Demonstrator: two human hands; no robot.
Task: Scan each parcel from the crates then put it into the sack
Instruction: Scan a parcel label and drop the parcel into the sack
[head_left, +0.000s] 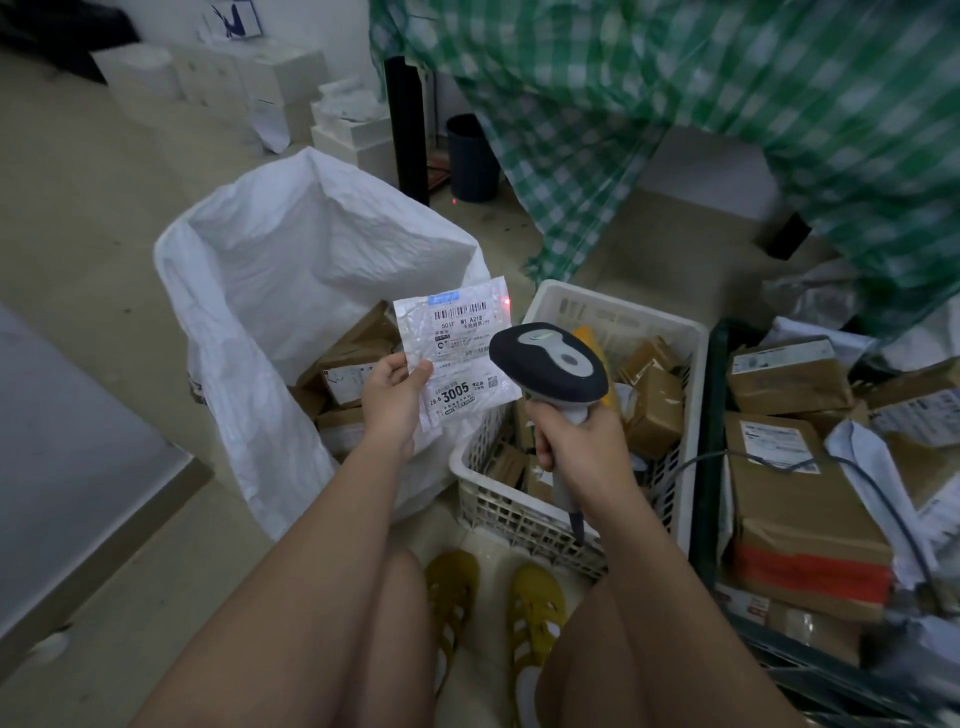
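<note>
Several boxes already lie in the sack (291, 270); both crates stay well stocked. Left hand (392, 392) pinches a white parcel (454, 348) over the sack's near-right edge; right hand (576, 439) grips the scanner (550, 364), aimed at it.

A parcel sorting room or small courier depot was shown. Labelled cardboard parcels (789, 375) were heaped in plastic crates (613, 312) on a bare floor, a white woven sack (291, 260) stood open beside them, a barcode scanner (550, 364) was held, and white boxes (218, 78) were stacked against the wall.
</note>
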